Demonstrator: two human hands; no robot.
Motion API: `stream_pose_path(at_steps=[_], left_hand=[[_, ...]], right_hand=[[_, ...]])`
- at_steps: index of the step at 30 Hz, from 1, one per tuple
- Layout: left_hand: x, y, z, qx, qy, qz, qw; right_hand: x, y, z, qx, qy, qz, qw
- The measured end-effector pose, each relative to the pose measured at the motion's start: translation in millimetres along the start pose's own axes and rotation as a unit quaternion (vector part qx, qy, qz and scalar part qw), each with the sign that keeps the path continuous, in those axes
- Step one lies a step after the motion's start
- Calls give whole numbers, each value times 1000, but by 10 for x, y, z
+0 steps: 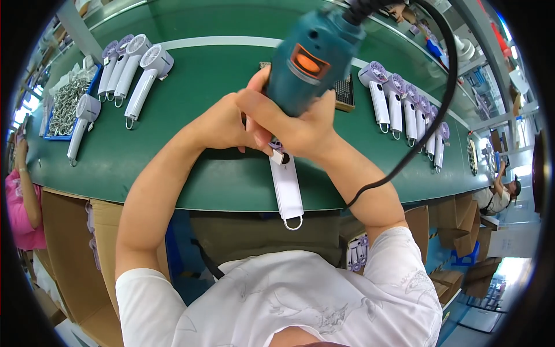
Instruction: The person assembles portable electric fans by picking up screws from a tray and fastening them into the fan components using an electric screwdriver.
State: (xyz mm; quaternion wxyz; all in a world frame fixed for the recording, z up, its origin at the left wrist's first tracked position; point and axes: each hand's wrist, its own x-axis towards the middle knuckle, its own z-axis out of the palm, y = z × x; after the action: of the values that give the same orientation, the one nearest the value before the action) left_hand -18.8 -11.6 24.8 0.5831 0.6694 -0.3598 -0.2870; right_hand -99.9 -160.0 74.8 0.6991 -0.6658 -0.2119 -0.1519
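White handheld fan (288, 188) at the near edge of the green worktop (228, 182), directly in front of the seated person and under both hands. The hands meet at the fan's far end: the right hand (298, 130) is wrapped around a corded electric screwdriver (312, 61), while the left hand (226, 124) lies against the fan's upper end, its fingertips partly hidden, so how firmly it grips cannot be told. The fan lies below both hands in the view and toward the body; the left hand appears the nearer, at its upper left. The screwdriver slants from its cord end, at upper right, down toward the fan (its tip is covered by the hands, so contact cannot be told).

The fan's long axis runs nearly straight away from the person, the far end leaning slightly left. Its handle points bodyward, the wire loop (293, 225) showing past the worktop's edge; the fan head is mostly concealed.
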Motion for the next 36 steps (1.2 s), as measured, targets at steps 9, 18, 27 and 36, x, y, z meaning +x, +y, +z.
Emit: stream_pose_path(at_steps=[9, 18, 27, 36], left_hand=[[93, -135, -24, 70, -62, 44, 995], [62, -173, -9, 84, -53, 28, 995], [44, -204, 1, 85, -46, 36, 995], [54, -191, 8, 84, -44, 35, 995]], right_hand=[[126, 0, -849, 36, 203, -178, 962], [145, 272, -1066, -53, 284, -142, 947], [194, 319, -1367, -157, 389, -108, 901], [199, 407, -1502, -175, 380, -119, 901]])
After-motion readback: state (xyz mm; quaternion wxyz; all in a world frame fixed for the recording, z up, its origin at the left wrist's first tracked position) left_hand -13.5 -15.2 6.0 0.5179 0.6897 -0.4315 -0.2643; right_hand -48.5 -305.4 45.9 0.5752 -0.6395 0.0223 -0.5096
